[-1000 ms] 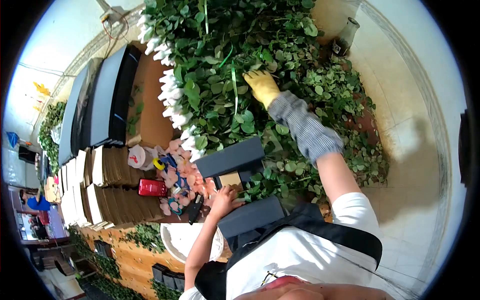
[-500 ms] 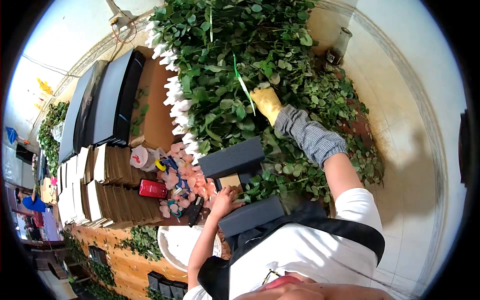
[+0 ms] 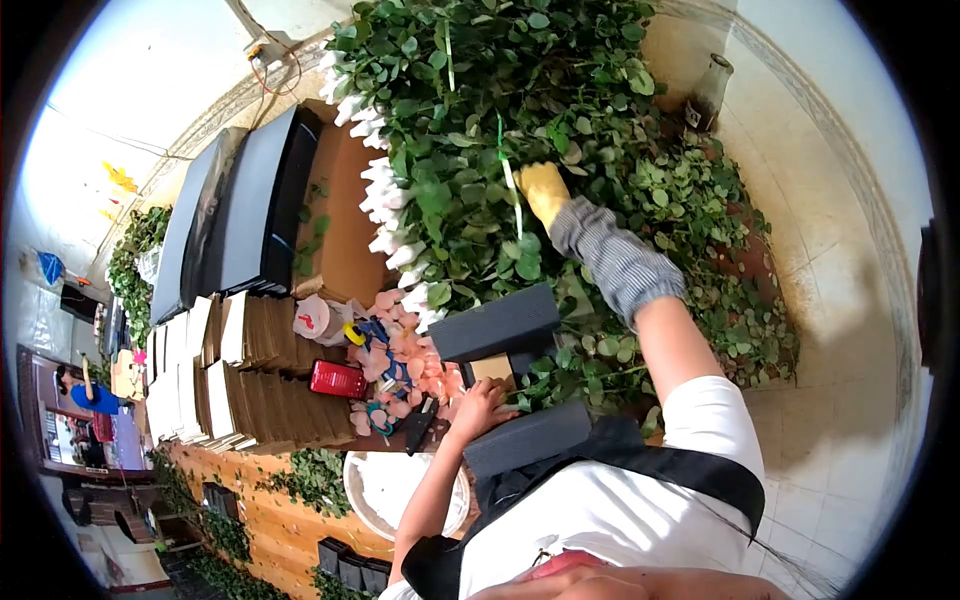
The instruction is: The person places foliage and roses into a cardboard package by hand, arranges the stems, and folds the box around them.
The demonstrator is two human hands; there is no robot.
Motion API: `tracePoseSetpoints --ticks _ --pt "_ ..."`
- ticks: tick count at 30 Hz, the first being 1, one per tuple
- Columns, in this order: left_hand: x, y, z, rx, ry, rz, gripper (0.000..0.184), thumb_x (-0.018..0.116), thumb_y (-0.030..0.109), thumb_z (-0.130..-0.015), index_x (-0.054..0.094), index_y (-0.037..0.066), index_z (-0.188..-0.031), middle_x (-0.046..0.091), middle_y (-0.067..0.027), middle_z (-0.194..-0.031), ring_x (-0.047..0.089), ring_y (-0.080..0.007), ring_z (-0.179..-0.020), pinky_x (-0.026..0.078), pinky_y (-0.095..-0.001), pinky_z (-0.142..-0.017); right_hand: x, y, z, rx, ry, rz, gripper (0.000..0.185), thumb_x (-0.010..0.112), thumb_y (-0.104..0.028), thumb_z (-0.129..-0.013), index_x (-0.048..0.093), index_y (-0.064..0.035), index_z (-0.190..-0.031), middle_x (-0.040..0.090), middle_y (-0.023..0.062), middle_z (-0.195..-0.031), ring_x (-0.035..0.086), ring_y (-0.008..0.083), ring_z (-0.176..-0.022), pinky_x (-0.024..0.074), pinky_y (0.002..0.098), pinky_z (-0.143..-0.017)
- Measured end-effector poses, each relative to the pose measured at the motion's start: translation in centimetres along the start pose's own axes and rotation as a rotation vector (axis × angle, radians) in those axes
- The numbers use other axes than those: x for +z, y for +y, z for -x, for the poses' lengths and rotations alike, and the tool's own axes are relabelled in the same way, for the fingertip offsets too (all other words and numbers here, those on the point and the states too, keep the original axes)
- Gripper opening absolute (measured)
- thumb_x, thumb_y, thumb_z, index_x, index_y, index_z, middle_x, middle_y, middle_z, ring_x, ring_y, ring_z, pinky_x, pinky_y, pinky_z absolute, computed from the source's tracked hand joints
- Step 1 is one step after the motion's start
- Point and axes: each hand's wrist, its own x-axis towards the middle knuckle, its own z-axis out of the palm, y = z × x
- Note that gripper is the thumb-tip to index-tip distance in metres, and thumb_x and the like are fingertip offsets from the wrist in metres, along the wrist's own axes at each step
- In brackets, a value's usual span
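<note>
My bare left hand [image 3: 480,408] is at the left end of a trough between two dark grey blocks [image 3: 495,322]. Its fingers are bent against a piece of brown cardboard [image 3: 492,368], beside leafy green stems [image 3: 575,378] in the trough. My right hand [image 3: 543,192], in a yellow glove, is closed like a fist over a large pile of leafy stems [image 3: 480,80]. What its fingers hold is hidden. Just left of the glove lies a green and white strip [image 3: 512,190]. White wrapped heads [image 3: 382,195] line the pile's left edge.
Left of the trough lie pink petals [image 3: 430,365], a red phone [image 3: 338,379] and a black glue gun [image 3: 421,424]. Stacks of brown cardboard [image 3: 275,400] stand beyond, below dark sheets [image 3: 262,200]. A white basket [image 3: 360,500] is near my left forearm. A glass vase [image 3: 710,92] stands at the wall.
The view has shifted, moving the scene to the right. My gloved right hand has moved slightly forward and left over the leaves. My left hand stays at the cardboard.
</note>
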Motion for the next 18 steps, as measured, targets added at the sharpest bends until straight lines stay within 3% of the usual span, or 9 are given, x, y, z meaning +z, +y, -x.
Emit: tracePoseSetpoints --ticks 2,5,8,9,10,11,12,15,18 --pt "0.1 -0.3 0.0 0.038 0.029 -0.015 0.058 0.083 0.036 -0.073 0.066 0.003 -0.118 0.059 -0.0142 -0.114 0.06 -0.0345 -0.105 0.051 -0.0434 -0.089 -0.9 -0.3 2.4 0.032 0.038 -0.125 0.012 0.06 -0.013 -0.085 0.071 -0.0129 -0.079 0.07 0.0072 -0.083 0.07 0.0245 -0.078 0.0501 0.0396 -0.069" --pt "-0.1 -0.3 -0.3 0.016 0.004 -0.041 0.061 0.084 0.036 -0.073 0.065 0.002 -0.12 0.059 -0.0149 -0.112 0.06 -0.0348 -0.104 0.051 -0.043 -0.089 -0.4 -1.5 6.7 0.158 0.169 -0.071 0.013 0.063 -0.013 -0.083 0.07 -0.0116 -0.072 0.068 0.0109 -0.069 0.066 0.0284 -0.064 0.0482 0.0438 -0.056" --pt "0.7 -1.0 0.1 0.059 0.058 -0.001 0.058 0.084 0.035 -0.073 0.066 0.002 -0.116 0.059 -0.0142 -0.113 0.061 -0.036 -0.104 0.052 -0.0434 -0.089 -4.0 -0.2 7.2 0.337 0.176 -1.016 0.018 0.059 -0.01 -0.086 0.067 -0.0023 -0.072 0.064 0.0203 -0.07 0.062 0.034 -0.061 0.0446 0.046 -0.054" --pt "-0.3 0.1 -0.1 -0.005 0.004 0.016 0.056 0.084 0.035 -0.072 0.066 0.003 -0.115 0.059 -0.0138 -0.114 0.061 -0.0364 -0.104 0.051 -0.0438 -0.089 -3.2 1.0 5.4 0.109 0.242 -0.574 0.016 0.061 -0.008 -0.085 0.065 -0.0029 -0.071 0.06 0.0206 -0.067 0.059 0.0358 -0.059 0.0433 0.0472 -0.054" --pt "-0.3 0.1 0.1 -0.004 0.0 0.021 0.056 0.084 0.034 -0.072 0.066 0.003 -0.115 0.059 -0.0138 -0.114 0.061 -0.0363 -0.104 0.052 -0.0437 -0.089 -3.9 2.4 3.9 -0.059 0.366 -0.384 0.009 0.065 -0.006 -0.082 0.065 -0.0066 -0.073 0.059 0.0168 -0.065 0.06 0.0349 -0.061 0.0439 0.0467 -0.055" --pt "-0.2 -0.1 0.0 -0.001 0.003 0.024 0.056 0.084 0.034 -0.072 0.066 0.004 -0.116 0.059 -0.0138 -0.114 0.061 -0.0362 -0.105 0.052 -0.0436 -0.089 -6.8 2.8 1.8 -0.101 0.305 -0.178 0.007 0.067 -0.004 -0.079 0.066 -0.0101 -0.077 0.061 0.0128 -0.069 0.064 0.0325 -0.068 0.0483 0.0435 -0.059" --pt "-0.1 -0.5 -0.1 0.007 0.011 0.027 0.056 0.084 0.034 -0.072 0.066 0.004 -0.116 0.059 -0.0138 -0.114 0.061 -0.0362 -0.105 0.052 -0.0436 -0.089 -10.6 3.0 -0.2 -0.049 0.032 -0.13 0.016 0.068 -0.002 -0.076 0.068 -0.0121 -0.088 0.065 0.0091 -0.076 0.066 0.0306 -0.077 0.052 0.0418 -0.067" --pt "1.0 -1.0 0.1 0.03 0.049 0.041 0.057 0.085 0.034 -0.072 0.066 0.004 -0.116 0.06 -0.0138 -0.114 0.061 -0.0361 -0.105 0.052 -0.0436 -0.089 -18.1 3.1 -3.6 -0.014 0.355 0.005 0.045 0.064 -0.009 -0.083 0.06 -0.0127 -0.127 0.068 0.0046 -0.099 0.063 0.0239 -0.093 0.0468 0.0346 -0.089" --pt "0.8 -1.0 0.2 0.024 0.061 0.027 0.056 0.085 0.035 -0.071 0.067 0.005 -0.115 0.06 -0.0128 -0.115 0.062 -0.0356 -0.105 0.051 -0.0442 -0.09 -19.2 3.7 -5.6 -0.026 0.53 -0.019 0.043 0.065 -0.012 -0.083 0.061 -0.0126 -0.125 0.068 0.0054 -0.105 0.062 0.0235 -0.101 0.0453 0.0363 -0.094"
